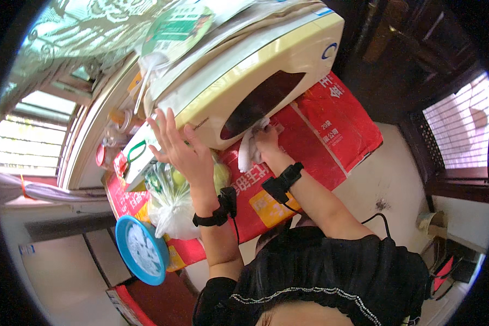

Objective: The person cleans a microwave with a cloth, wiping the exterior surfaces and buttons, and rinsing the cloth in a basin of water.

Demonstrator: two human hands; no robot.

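A white cloth (248, 153) is bunched in my right hand (267, 140), low against the front of a cream-coloured appliance (244, 93). The cloth lies by the lower edge of the appliance's dark curved window (265, 98), above red printed cardboard (305, 134). My left hand (181, 150) is raised with its fingers spread near the appliance's left end; it holds nothing, and I cannot tell whether it touches the casing. Below that hand sits a knotted clear plastic bag (173, 212) with yellow-green round items inside. Black straps with small devices circle both wrists.
A blue basin (124, 252) of sudsy liquid stands at the left edge of the cardboard. On the appliance lie a green printed hand fan (183, 30) and stacked sheets. Jars, one with a red lid (102, 155), stand behind by the window. Cables trail from both wrist straps.
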